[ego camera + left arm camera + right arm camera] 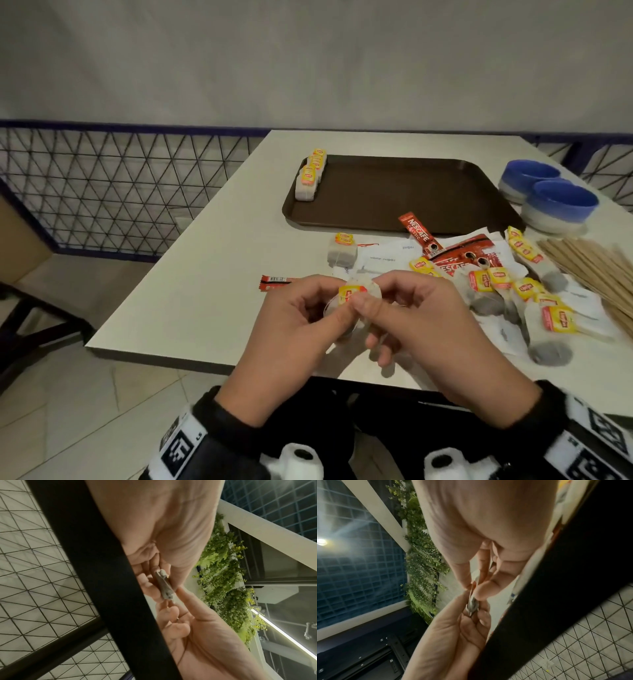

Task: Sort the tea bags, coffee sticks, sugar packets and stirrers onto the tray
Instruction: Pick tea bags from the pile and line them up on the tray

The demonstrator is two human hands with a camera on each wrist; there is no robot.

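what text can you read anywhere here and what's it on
"NESCAFE CLASSIC": red coffee stick by the tray.
"NESCAFE", partly covered: red sticks in the pile.
Yellow tea bag tags: logo too blurred.
White sugar packets: print too small.
Wristband: code pattern, small letters unreadable.

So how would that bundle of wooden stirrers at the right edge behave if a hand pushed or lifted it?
The wooden stirrers look thin, stiff and probably light. They lie loose and fanned on the table, so a push would likely scatter them. Lifting them all probably needs a grip round the whole bundle.
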